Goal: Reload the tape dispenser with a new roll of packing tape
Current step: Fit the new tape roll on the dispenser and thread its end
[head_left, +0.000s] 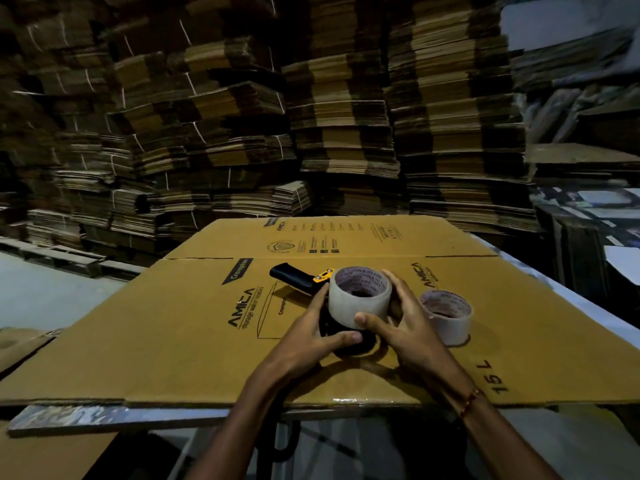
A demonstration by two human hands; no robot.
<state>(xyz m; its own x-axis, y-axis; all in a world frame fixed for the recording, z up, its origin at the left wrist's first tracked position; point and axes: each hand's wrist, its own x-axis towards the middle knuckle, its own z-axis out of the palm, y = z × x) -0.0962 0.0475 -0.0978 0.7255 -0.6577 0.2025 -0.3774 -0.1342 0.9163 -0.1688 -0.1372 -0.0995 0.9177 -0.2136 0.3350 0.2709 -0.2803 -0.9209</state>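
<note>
A roll of packing tape [360, 296] is held over the black body of the tape dispenser [298, 282], which lies on its side on a flattened cardboard carton [173, 327] near the middle of the work surface. The roll is gripped from both sides: the right hand [405, 327] is curled round its 3 o'clock flank with the thumb pressed across the front wall, and the left hand [322, 327] is wrapped round the 9 o'clock side, its thumb laid on the dark dispenser part just beneath. The dispenser's handle is seen stretching away toward 10 o'clock, with a yellow metal piece beside the roll's far rim. Whether the roll is already seated on the hub cannot be told, since the hub is hidden.

The step in hand is judged to be the fitting of the roll onto the spindle. The next move would call for the core to be pressed squarely down and the loose end to be found and threaded toward the blade.

A second tape roll [446, 315] stands at 3 o'clock, just beside the right hand. Stacks of flattened cartons [339, 116] are piled at 12 o'clock.
</note>
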